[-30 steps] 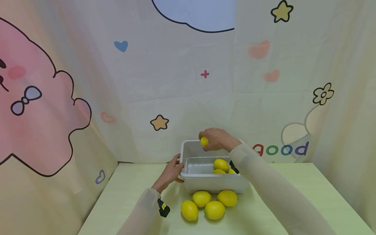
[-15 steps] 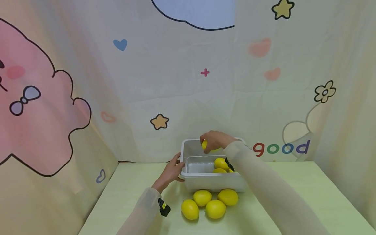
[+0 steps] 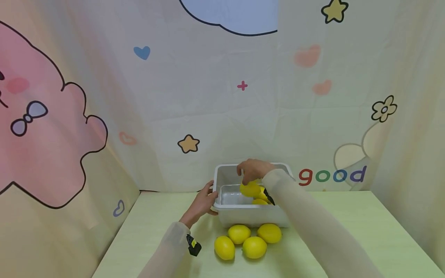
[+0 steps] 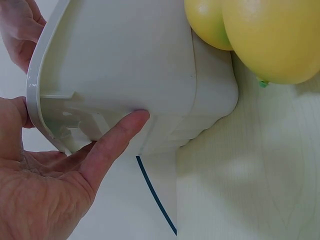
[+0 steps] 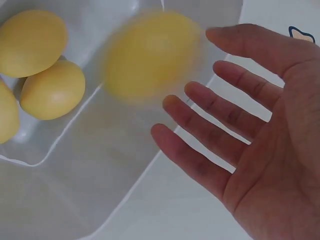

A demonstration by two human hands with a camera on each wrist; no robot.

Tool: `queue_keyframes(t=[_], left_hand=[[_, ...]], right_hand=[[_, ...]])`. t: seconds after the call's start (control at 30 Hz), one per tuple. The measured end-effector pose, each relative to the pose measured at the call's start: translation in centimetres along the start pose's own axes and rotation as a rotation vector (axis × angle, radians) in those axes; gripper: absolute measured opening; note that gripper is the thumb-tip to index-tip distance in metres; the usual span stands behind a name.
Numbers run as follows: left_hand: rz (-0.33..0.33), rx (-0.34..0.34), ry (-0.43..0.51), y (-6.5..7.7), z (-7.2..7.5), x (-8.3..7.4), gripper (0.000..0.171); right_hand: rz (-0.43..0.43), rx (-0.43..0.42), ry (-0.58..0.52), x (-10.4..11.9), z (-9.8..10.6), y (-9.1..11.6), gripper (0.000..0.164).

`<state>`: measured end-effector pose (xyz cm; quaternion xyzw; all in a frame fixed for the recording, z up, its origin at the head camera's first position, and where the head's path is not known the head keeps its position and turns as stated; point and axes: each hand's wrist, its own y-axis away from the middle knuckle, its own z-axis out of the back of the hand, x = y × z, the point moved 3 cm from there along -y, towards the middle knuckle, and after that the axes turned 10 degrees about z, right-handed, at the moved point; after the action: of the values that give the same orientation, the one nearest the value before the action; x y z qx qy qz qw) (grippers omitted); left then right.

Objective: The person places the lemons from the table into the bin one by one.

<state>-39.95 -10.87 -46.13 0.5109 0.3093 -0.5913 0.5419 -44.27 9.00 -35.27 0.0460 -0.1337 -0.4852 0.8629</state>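
A white plastic box (image 3: 253,217) stands near the back of the table, tilted or level I cannot tell. My left hand (image 3: 203,201) grips its left rim, and in the left wrist view one finger (image 4: 117,140) lies along the outer wall. Over the box, my right hand (image 3: 255,170) is spread with its fingers extended. Just below it a blurred lemon (image 5: 152,57) is in the air, apart from the fingertips. Inside the box rest several lemons, among them one lemon (image 5: 32,42) against another lemon (image 5: 52,90); the right forearm partly hides them in the head view.
On the pale green table (image 3: 163,216), several lemons (image 3: 255,247) lie in a group before the box's front wall. A printed cloth backdrop (image 3: 222,116) hangs close behind the box. Small black devices (image 3: 193,245) sit on the wrists.
The right hand moved down slightly over the box and let go of its lemon, which has dropped below the fingers. The left hand keeps its hold on the box rim.
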Motion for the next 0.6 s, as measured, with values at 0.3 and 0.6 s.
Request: queue_keyframes(t=[0.3,0.6], left_hand=[[-0.004,-0.007,-0.011,0.0,0.1,0.0,0.060],[-0.011,-0.003,-0.001,0.0,0.0,0.0,0.060]], right_hand=[[0.059,-0.012,0.059,0.4,0.5,0.3,0.037],[0.081,-0.061,0.059,1.0,0.8,1.9,0.039]])
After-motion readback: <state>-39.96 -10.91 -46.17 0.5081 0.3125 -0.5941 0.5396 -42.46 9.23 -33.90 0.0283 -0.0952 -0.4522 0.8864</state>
